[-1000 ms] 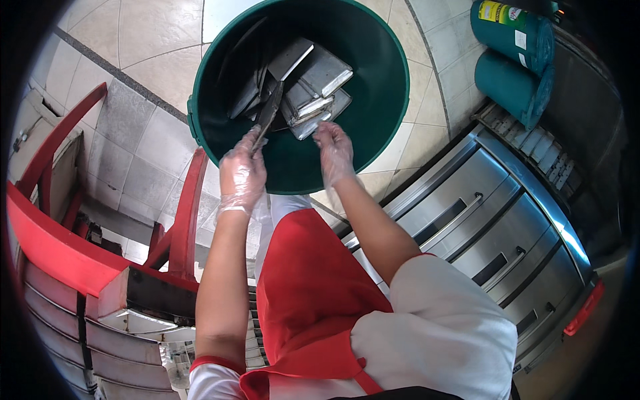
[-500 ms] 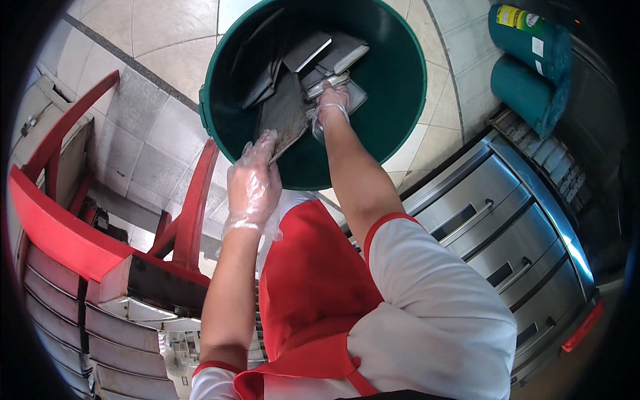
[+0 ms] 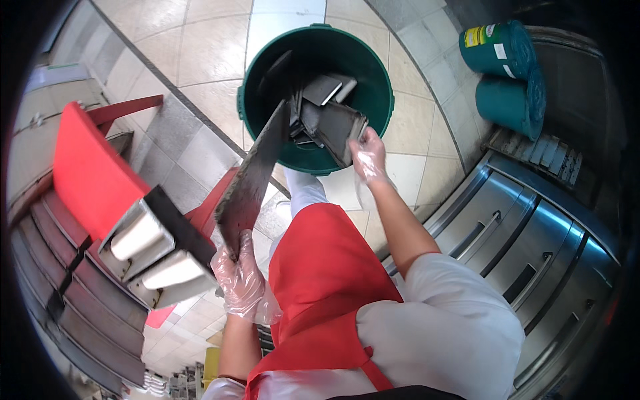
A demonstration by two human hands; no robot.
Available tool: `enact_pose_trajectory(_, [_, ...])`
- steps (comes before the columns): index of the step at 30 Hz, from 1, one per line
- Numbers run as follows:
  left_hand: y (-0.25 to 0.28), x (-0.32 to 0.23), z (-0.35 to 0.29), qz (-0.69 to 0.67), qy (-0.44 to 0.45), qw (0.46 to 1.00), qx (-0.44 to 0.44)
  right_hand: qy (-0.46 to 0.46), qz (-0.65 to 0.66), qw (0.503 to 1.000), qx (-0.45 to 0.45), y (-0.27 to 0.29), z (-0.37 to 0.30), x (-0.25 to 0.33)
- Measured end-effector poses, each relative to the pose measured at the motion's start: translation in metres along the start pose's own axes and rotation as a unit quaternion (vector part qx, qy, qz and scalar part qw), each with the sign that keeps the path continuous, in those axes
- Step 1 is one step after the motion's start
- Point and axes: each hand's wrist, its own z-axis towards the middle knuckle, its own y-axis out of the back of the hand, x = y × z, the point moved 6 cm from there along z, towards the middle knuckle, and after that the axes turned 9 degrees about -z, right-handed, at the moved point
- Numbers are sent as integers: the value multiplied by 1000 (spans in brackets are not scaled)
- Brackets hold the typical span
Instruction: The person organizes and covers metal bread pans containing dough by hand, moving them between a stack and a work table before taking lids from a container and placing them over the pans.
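My left hand (image 3: 245, 283), in a clear plastic glove, grips the lower end of a long, flat, dark metal plate (image 3: 250, 180) with worn edges. That plate stands tilted, its upper end reaching over the bin's left side. My right hand (image 3: 369, 159), also gloved, has its fingers closed on the edge of a second dark metal plate (image 3: 339, 130) with a bent rim, at the bin's near right side. Several more grey plates (image 3: 321, 89) lie jumbled inside the round green bin (image 3: 379, 107). My left fingertips are partly hidden behind the plate.
At left, red frame parts (image 3: 93, 173) stand beside stacked long metal tins (image 3: 110, 313). Two metal tins (image 3: 167, 270) there show white, smooth contents. A steel multi-door unit (image 3: 527, 233) is on the right, with green rolls (image 3: 510, 107) at the back right.
My left hand has drawn the long plate up and toward me, out of the bin. My right hand has shifted to the rim of another plate. The view has moved, so the bin looks smaller.
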Motion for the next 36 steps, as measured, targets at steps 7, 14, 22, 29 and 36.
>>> enact_pose_trajectory(7, [114, 20, -202, -230, 96, 934, -254, 129, 124, 981, -81, 141, -142, 46])
enact_pose_trajectory(14, [211, 53, -399, -439, 47, 756, -483, 138, 513, 840, 106, 200, -198, 171])
enact_pose_trajectory(22, [238, 156, -463, -634, -33, 529, -564, 90, 502, 812, 285, -86, -141, 364])
enact_pose_trajectory(29, [206, 146, -472, -683, -42, 423, -594, -58, 276, 905, 317, -289, -171, 443])
enact_pose_trajectory(36, [232, 136, -367, -652, -15, 508, -562, 403, 43, 822, 400, -290, -179, 520])
